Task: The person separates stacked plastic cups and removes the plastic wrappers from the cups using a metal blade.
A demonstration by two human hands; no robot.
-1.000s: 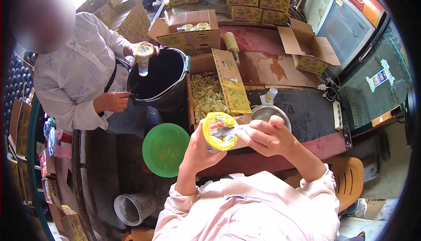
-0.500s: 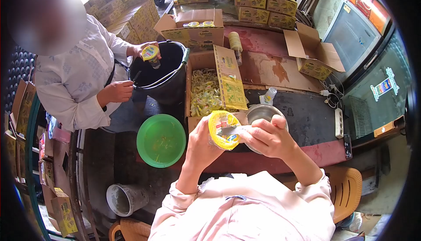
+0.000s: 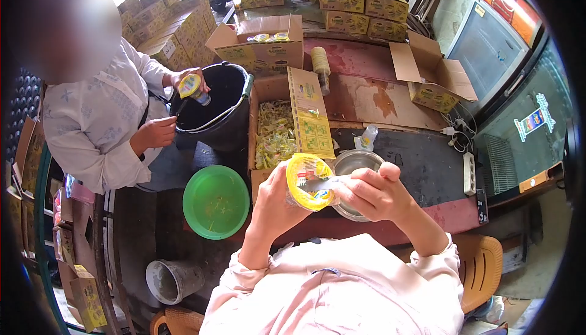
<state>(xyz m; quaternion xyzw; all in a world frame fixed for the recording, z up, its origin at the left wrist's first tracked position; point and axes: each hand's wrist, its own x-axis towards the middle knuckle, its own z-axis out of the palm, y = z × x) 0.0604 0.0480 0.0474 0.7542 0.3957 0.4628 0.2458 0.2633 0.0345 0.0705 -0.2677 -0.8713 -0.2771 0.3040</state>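
Observation:
My left hand (image 3: 271, 204) is wrapped round a clear plastic cup with a yellow printed film lid (image 3: 296, 169), its top tilted toward me. In my right hand (image 3: 373, 193) is a knife (image 3: 317, 183), pinched between thumb and fingers. The metal blade lies against the lid, pointing left; whether it has cut the film I cannot tell. A metal bowl (image 3: 349, 163) sits just beyond and partly behind my right hand. Past my left hand stands an open carton (image 3: 251, 143) full of yellow and clear film scraps (image 3: 274, 130).
At left a co-worker holds another lidded cup (image 3: 194, 86) over a black bucket (image 3: 217, 130). A green basin (image 3: 195, 201) is nearer me. Stacked cups (image 3: 320, 69), a small clear cup (image 3: 367, 138), open cartons (image 3: 434, 94) and a power strip (image 3: 469, 173) are farther off.
The view has shifted slightly, so the surroundings sit a little farther left. The co-worker's cup has tilted over the bucket. My hands keep nearly the same hold, blade still at the lid.

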